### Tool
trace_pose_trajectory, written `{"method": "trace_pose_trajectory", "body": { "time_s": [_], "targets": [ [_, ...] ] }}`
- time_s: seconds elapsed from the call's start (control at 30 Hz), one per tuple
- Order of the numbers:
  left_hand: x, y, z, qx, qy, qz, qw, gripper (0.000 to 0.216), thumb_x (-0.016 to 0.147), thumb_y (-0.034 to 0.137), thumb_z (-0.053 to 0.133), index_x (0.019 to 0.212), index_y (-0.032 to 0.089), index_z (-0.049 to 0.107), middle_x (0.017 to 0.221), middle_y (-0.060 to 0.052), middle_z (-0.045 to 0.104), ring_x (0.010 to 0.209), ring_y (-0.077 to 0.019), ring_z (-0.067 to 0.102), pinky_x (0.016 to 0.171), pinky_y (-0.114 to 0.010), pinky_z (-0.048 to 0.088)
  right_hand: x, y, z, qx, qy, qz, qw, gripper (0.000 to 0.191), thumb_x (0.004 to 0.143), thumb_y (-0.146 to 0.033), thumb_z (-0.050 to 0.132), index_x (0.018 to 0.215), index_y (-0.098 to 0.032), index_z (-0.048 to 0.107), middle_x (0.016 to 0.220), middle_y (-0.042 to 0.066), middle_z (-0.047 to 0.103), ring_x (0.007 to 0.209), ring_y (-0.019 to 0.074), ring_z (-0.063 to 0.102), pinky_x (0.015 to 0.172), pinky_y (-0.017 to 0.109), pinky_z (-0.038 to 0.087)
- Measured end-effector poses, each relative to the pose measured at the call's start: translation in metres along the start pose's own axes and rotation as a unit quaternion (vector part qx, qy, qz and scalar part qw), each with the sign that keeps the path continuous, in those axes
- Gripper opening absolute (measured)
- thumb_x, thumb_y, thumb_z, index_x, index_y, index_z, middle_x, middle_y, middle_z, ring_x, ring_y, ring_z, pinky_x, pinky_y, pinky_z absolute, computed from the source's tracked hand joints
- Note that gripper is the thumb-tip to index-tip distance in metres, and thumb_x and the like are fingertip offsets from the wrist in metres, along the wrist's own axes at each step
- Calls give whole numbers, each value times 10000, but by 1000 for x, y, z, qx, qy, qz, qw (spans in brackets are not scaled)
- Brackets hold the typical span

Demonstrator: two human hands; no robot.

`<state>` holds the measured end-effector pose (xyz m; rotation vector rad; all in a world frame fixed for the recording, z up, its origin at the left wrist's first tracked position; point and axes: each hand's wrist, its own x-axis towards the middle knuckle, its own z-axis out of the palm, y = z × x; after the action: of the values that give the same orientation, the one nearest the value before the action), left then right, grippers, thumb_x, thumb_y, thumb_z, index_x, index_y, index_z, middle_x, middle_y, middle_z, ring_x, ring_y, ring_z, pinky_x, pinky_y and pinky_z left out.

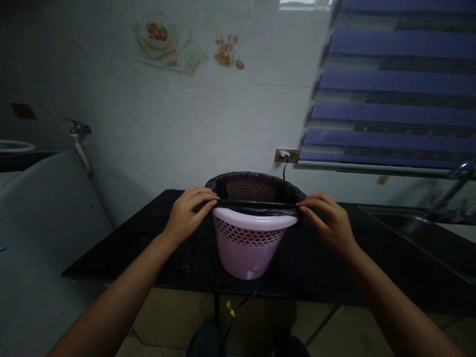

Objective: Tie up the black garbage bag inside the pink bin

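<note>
A pink perforated waste basket (246,243) stands near the front edge of a black countertop (320,258). A black plastic bag liner (256,204) is folded over its rim. My left hand (189,210) pinches the liner's edge at the rim's left side. On the right side of the rim, my right hand (330,220) grips the same liner edge. The liner band is stretched taut between both hands across the front of the rim.
A steel sink (420,225) with a faucet (459,178) lies at the right. A wall socket with a plugged cable (286,156) is behind the basket. A purple striped blind (390,84) hangs at upper right. A grey appliance (44,238) and a tap (79,134) are at left.
</note>
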<state>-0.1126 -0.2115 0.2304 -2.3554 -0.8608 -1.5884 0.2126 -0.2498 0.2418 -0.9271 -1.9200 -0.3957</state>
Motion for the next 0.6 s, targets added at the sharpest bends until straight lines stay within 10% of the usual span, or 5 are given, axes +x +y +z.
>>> {"method": "trace_pose_trajectory", "body": {
  "time_s": [0.6],
  "targets": [
    [-11, -3, -1, 15, 4, -27, 1000, 157, 798, 210, 569, 948, 208, 613, 1002, -53, 635, 978, -167, 577, 886, -403, 459, -8, 2, 5, 33, -5, 24, 999, 124, 817, -212, 581, 935, -192, 614, 904, 62, 587, 871, 177, 556, 764, 347, 456]
  ]
}}
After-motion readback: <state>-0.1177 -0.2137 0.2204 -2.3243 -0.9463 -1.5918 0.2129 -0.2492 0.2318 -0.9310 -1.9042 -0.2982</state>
